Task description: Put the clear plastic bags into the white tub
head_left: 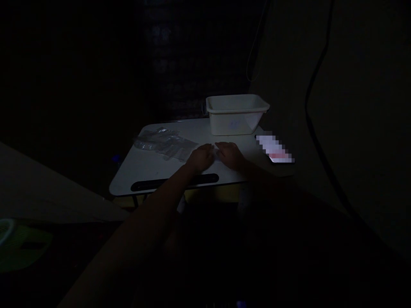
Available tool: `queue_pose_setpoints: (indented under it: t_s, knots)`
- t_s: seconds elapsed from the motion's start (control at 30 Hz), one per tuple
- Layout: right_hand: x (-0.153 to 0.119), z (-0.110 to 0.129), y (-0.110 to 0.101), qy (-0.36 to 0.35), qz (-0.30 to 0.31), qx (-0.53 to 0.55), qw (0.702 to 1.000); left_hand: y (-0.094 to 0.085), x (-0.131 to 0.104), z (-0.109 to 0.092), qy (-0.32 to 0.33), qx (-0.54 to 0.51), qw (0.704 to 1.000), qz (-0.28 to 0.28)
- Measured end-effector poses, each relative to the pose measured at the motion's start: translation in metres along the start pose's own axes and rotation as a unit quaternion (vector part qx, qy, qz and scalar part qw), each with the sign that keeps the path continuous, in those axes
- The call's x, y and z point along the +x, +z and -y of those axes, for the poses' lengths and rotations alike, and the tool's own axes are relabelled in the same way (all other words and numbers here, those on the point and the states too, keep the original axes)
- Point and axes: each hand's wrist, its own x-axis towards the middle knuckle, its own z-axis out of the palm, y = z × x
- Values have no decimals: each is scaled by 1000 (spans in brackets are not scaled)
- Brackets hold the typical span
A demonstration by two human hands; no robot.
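Note:
In the dim head view, my left hand (201,158) and my right hand (230,155) are close together above the middle of a small white table (154,169). The fingers of both are curled inward. A small pale patch shows between the fingertips, too dark and small to name. Just left of my left hand lies a crumpled clear plastic bag (163,143). Its right end reaches the hand; whether it is held there I cannot tell.
Behind my hands stands a white plastic tub (234,122). A phone (274,147) with a lit, blurred screen lies at the table's right edge. A black slot (144,185) runs along the front edge. A dark cable (310,115) hangs at right. Something green (28,248) is at lower left.

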Motion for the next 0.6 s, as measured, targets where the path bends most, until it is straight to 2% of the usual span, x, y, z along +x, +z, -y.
queue_pose_setpoints:
  t_s: [0.07,0.23,0.4,0.6]
  knots:
    - [-3,7,2,-12,28,-13,999,3,-3,-3,13,34,998,45]
    - [-9,16,10,-15,59,-39,997,3,-10,-7,-22,99,985,142]
    - [-12,15,9,-34,52,-64,996,3,-10,-12,-42,125,978,163]
    - [-12,14,9,-6,75,-39,996,4,-10,-14,-49,141,975,164]
